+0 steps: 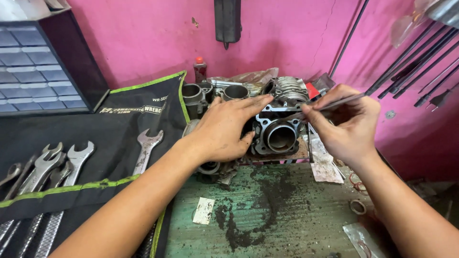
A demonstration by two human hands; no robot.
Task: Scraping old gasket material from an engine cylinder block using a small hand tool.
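Note:
A grey metal engine cylinder block [278,135] with a round bore lies on its side on the green workbench [267,210]. My left hand [224,131] rests on its left side, fingers spread over the top edge, holding it steady. My right hand [346,122] pinches a thin metal rod-like tool [334,102], whose tip touches the block's upper right edge. Behind it stand another finned cylinder [289,91] and two more cylinder parts [215,93].
A black tool roll [95,143] with several combination wrenches [48,167] covers the left. A drawer cabinet [33,67] stands at far left. Long rods [411,57] lean on the pink wall at right. Paper scraps [204,210], a ring [357,207] and a small bottle [200,69] lie about.

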